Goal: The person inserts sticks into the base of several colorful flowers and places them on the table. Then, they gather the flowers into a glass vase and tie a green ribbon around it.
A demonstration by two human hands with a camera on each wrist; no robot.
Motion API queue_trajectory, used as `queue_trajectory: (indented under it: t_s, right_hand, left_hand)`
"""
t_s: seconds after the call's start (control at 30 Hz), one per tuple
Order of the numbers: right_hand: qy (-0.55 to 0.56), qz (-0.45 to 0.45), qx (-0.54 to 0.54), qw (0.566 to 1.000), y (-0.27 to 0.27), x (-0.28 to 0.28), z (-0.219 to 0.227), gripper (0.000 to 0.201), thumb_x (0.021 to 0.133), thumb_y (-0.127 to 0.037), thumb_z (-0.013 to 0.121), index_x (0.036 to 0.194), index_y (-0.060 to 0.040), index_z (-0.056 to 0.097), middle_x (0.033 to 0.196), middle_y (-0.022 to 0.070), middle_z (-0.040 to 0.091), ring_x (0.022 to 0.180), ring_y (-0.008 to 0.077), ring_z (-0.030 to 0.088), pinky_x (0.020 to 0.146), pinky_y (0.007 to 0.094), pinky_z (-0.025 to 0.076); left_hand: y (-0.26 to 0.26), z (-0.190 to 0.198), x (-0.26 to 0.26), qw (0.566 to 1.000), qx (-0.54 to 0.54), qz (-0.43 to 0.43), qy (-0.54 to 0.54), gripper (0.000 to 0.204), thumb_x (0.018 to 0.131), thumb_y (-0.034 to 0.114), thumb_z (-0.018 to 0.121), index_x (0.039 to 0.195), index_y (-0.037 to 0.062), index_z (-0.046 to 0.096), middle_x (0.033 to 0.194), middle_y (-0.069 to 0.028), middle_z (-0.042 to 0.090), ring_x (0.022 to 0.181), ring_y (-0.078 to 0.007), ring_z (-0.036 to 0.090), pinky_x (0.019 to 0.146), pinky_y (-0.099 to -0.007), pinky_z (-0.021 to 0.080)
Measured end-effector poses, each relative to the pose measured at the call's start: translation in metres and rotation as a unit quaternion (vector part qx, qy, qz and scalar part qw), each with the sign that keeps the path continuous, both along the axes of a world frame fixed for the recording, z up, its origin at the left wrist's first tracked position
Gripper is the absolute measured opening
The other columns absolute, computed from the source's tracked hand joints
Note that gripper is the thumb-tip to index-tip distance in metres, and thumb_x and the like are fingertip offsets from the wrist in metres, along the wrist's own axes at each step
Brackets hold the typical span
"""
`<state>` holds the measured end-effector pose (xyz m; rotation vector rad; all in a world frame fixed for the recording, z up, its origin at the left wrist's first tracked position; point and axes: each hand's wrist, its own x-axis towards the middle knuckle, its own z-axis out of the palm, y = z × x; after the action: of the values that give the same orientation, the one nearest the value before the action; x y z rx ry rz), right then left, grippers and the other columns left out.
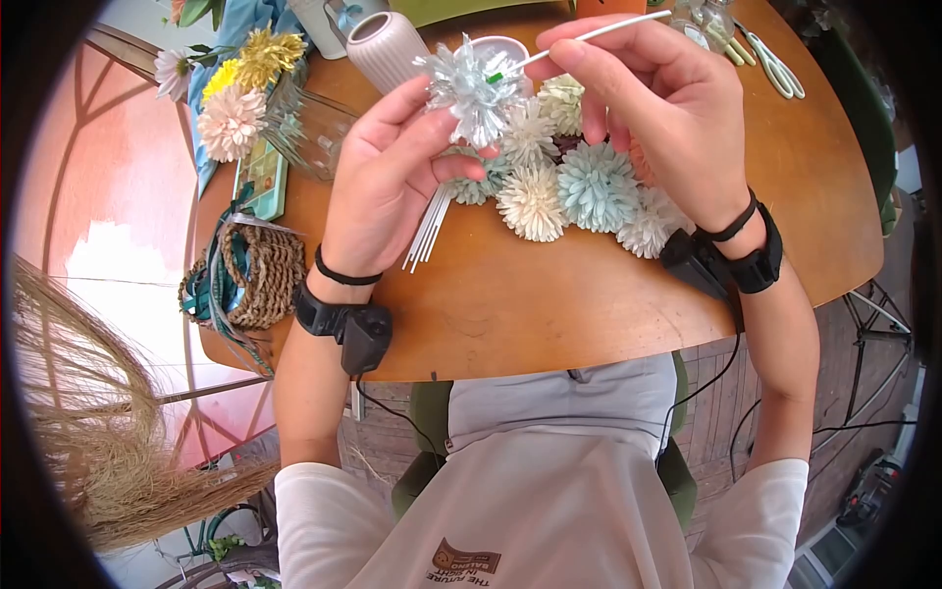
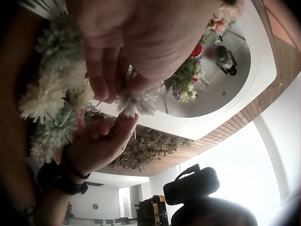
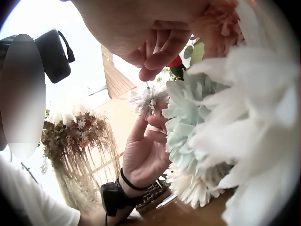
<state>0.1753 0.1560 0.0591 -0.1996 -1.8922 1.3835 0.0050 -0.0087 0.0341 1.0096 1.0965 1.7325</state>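
My left hand (image 1: 378,182) holds a silvery white artificial flower head (image 1: 471,93) between thumb and fingers, raised over the table. Its back, with a small green piece (image 1: 496,78), faces my right hand (image 1: 682,123). Between thumb and forefinger, the right hand pinches a thin white stick (image 1: 628,24), whose tip points at that green piece. Below the hands lies a cluster of artificial flower heads, among them a pale teal one (image 1: 599,187), a cream one (image 1: 533,203) and a white one (image 1: 650,226). Several more white sticks (image 1: 426,234) lie beside my left wrist.
A ribbed pale vase (image 1: 387,47) stands behind the left hand. At the left are a woven rope basket (image 1: 270,280) with ribbons, a light green tray (image 1: 267,196) and yellow flowers (image 1: 267,57). White-handled scissors (image 1: 777,74) lie at the back right of the wooden table (image 1: 549,304).
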Motion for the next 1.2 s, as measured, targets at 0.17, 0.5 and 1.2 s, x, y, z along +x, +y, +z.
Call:
queue_trajectory:
  t_s: [0.17,0.5,1.2]
  right_hand:
    - [0.024,0.015,0.001,1.000,0.001,-0.002,-0.003,0.017,0.099,-0.012,0.067,0.109,0.0006,0.073,0.093,0.0093,0.077,0.058,0.0015,0.056,0.045,0.0160,0.039]
    - [0.018,0.061,0.002,0.998,-0.003,0.000,-0.008,0.015,0.098,-0.007,0.066,0.108,0.0027,0.073,0.092,0.0077,0.075,0.060,0.0045,0.058,0.052,0.0178,0.043]
    - [0.136,0.081,0.158,0.975,-0.005,0.002,-0.014,0.012,0.093,-0.014,0.072,0.097,-0.0030,0.076,0.077,0.0069,0.073,0.062,0.0158,0.068,0.059,0.0292,0.051]
  left_hand:
    - [0.001,-0.005,-0.005,0.999,0.022,-0.014,-0.046,0.038,0.103,0.011,0.057,0.138,-0.0038,0.054,0.119,-0.0138,0.070,0.094,-0.0233,0.072,0.080,-0.0325,0.060]
    - [-0.002,-0.002,-0.003,0.997,0.025,-0.033,-0.058,0.033,0.101,0.009,0.062,0.131,-0.0040,0.059,0.116,-0.0111,0.070,0.097,-0.0185,0.069,0.083,-0.0348,0.058]
    - [-0.033,0.099,-0.031,0.945,0.097,0.235,0.206,0.039,0.098,0.015,0.061,0.134,0.0018,0.052,0.122,-0.0085,0.064,0.103,-0.0156,0.063,0.090,-0.0319,0.051]
